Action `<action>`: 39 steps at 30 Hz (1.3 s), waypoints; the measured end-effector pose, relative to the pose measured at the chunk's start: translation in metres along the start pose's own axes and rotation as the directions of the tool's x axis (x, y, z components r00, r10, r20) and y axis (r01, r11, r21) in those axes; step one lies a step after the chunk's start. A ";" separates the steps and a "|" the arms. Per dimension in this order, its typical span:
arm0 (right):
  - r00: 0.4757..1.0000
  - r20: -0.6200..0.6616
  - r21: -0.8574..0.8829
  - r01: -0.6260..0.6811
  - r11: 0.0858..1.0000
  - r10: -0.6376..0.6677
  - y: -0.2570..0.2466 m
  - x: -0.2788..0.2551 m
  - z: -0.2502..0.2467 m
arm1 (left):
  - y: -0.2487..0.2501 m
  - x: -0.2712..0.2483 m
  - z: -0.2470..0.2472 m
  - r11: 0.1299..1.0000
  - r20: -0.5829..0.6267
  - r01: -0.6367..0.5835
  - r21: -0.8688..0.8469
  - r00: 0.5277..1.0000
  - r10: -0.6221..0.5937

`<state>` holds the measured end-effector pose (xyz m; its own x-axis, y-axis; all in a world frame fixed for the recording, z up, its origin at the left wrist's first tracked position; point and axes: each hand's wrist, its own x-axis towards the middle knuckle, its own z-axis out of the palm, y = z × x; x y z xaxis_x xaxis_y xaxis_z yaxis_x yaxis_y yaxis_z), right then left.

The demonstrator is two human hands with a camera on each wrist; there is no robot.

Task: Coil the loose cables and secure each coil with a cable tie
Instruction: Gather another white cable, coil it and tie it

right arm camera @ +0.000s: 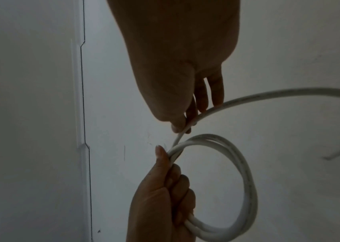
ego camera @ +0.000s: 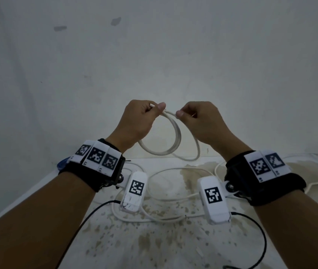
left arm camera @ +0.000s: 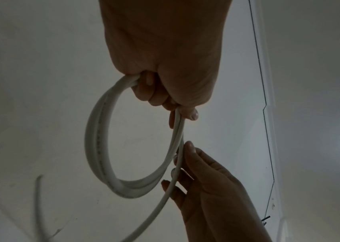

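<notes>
A white cable coil (ego camera: 175, 140) of a few loops hangs in the air in front of the wall. My left hand (ego camera: 150, 111) grips the top of the coil in a fist, thumb pressed over the strands. Just to its right, my right hand (ego camera: 183, 114) pinches the free strand where it joins the coil. In the left wrist view the left hand (left arm camera: 164, 85) holds the coil (left arm camera: 96, 139), and the right hand's fingers (left arm camera: 198, 165) lie along the strand. In the right wrist view the right hand (right arm camera: 183, 121) pinches the strand, whose free run (right arm camera: 289, 93) curves off to the right.
Below the hands is a stained white table (ego camera: 154, 241) with more loose white cables (ego camera: 173, 199) spread over it. Black leads (ego camera: 261, 239) run from the wrist cameras. A white wall (ego camera: 154, 55) stands close behind the table.
</notes>
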<state>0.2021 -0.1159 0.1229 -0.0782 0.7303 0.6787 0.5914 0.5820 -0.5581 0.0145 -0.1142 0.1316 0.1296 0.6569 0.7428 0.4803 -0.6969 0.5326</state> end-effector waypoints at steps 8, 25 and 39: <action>0.980 0.132 0.389 -0.190 0.901 0.149 -0.005 -0.007 0.001 | -0.004 -0.002 0.001 1.000 -0.039 0.012 -0.003 0.999 -0.012; 0.762 0.647 0.741 -0.639 0.206 0.037 0.010 -0.025 0.020 | 0.005 -0.004 0.000 0.959 0.084 0.090 -0.269 0.994 -0.069; 0.863 0.317 0.920 -0.380 0.092 0.394 -0.004 -0.015 0.034 | 0.008 -0.019 0.012 0.910 -0.158 0.267 0.318 0.961 -0.227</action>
<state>0.1734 -0.1174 0.0987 -0.0884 0.9728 0.2140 -0.6547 0.1052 -0.7486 0.0265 -0.1285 0.1167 -0.1213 0.7444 0.6567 0.7476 -0.3667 0.5538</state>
